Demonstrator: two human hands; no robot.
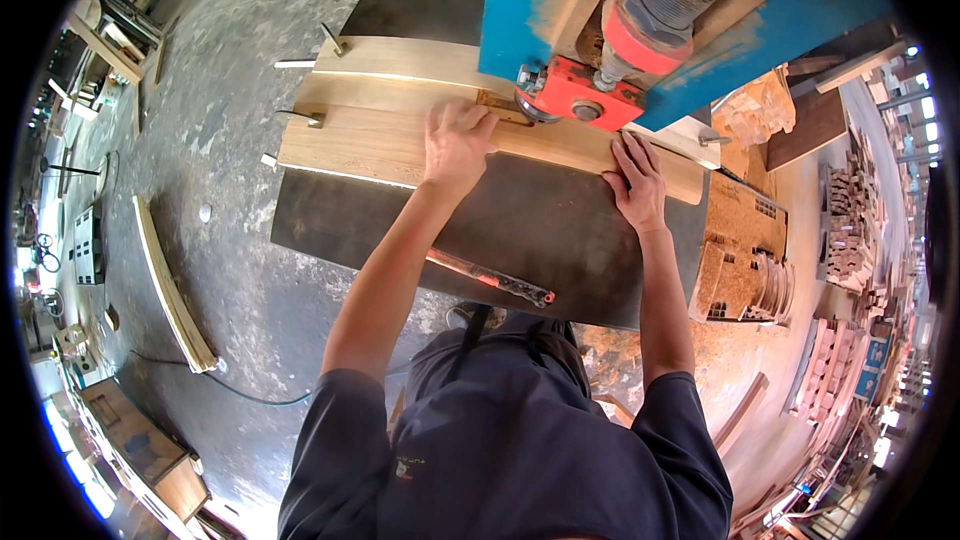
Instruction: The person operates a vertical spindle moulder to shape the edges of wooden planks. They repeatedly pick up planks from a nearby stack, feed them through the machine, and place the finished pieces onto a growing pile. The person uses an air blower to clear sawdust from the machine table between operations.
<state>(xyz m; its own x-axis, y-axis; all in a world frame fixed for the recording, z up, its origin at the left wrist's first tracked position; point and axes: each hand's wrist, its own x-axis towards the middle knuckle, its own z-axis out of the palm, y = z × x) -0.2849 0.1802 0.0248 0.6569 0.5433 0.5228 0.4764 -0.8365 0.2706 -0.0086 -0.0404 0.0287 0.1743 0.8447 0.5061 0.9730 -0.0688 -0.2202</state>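
A long pale wooden board lies across the dark machine table. On its middle rests my left hand, fingers bent and smeared by motion. My right hand lies over the board's right part, its fingers stretched out on top and the thumb by the near edge. Just behind the board, between my hands, is the red machine head with a round dark metal part at its left end. A second pale wooden piece lies behind the board at the left.
A blue machine panel rises at the back. An orange-and-black bar runs by the table's near edge. Sawdust covers the surface at the right. A wooden strip lies on the left floor; stacked wood stands far right.
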